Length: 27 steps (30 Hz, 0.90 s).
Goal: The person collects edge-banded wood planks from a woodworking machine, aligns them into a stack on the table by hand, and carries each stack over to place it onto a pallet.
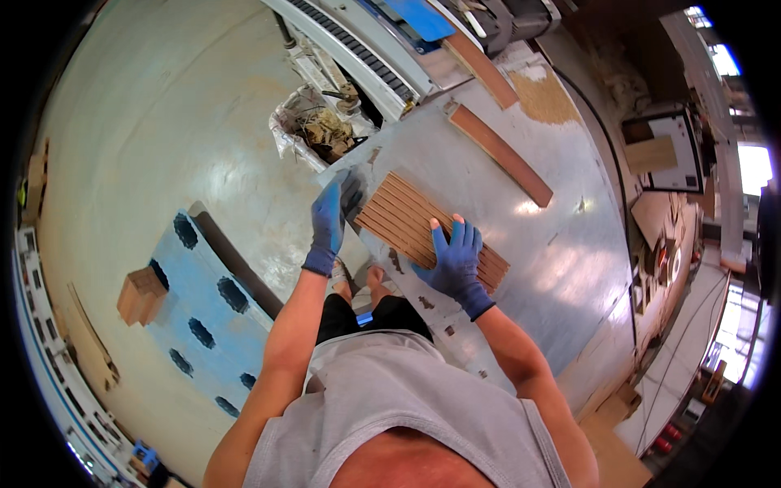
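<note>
A row of narrow brown wooden strips (pixel 407 213) lies side by side on a grey metal table (pixel 561 276). My left hand (pixel 329 220), in a blue glove, grips the near-left end of the row at the table's corner. My right hand (pixel 455 259), also in a blue glove, rests flat with fingers spread on the right part of the strips, pressing them down.
Two longer brown boards (pixel 500 154) (pixel 482 65) lie further back on the table. A machine with a belt (pixel 358 49) stands behind it, with a bag of scraps (pixel 321 130) beside. A blue pallet (pixel 199 309) and a small wooden block (pixel 140 294) are on the floor to the left.
</note>
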Available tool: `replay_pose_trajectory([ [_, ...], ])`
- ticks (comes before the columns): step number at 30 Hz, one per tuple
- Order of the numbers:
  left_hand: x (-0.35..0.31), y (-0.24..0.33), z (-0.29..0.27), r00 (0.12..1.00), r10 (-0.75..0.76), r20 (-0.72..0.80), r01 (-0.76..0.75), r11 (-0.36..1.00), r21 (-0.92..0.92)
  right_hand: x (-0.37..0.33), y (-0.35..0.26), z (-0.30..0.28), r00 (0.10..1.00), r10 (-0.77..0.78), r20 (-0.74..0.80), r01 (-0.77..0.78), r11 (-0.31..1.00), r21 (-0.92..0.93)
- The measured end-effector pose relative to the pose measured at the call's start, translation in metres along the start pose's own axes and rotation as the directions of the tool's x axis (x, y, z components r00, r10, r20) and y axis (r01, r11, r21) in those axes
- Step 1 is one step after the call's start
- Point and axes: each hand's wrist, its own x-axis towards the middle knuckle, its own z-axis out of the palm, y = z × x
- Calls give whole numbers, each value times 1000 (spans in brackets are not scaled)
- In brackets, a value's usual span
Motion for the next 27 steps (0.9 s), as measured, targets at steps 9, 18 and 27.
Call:
replay_pose_trajectory([
  [9,-89,-29,-19,880,79,-468,-17,990,137,11,-15,3,998,1,56,0,1000,-18],
  [18,-117,-35,-13,950,-138,-281,149,989,17,44,-72,16,867,63,494,-456,495,739],
  [27,-179,99,-122,982,133,-135,-156,972,-177,97,-289,27,801,-352,485,-447,187,875],
])
